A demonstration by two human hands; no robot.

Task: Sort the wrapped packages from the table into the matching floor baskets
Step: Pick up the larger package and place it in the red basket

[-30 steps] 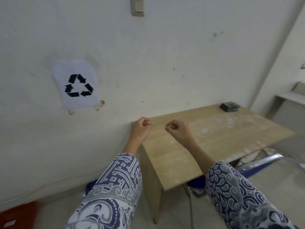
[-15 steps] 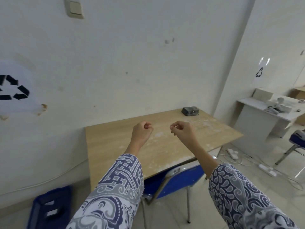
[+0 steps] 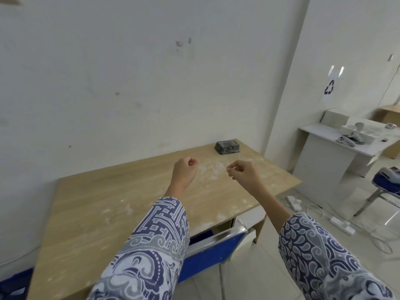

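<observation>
One dark grey wrapped package (image 3: 227, 147) lies at the far right corner of the wooden table (image 3: 91, 213), close to the wall. My left hand (image 3: 184, 172) is held up over the table's middle, fingers curled into a loose fist with nothing in it. My right hand (image 3: 243, 174) hovers beside it to the right, also curled shut and empty. Both hands are well short of the package. A blue basket (image 3: 13, 284) shows only as a corner on the floor at the lower left.
A blue chair (image 3: 214, 250) is tucked under the table's near edge. To the right stand a white desk (image 3: 337, 152) with small items, another chair (image 3: 385, 187), and power strips with cables (image 3: 337, 221) on the floor. A recycling sign (image 3: 329, 87) hangs on the right wall.
My view has swung to the right and closer to the table: the left wall sign has left the frame, and the white desk has come in. Both fists stay curled.
</observation>
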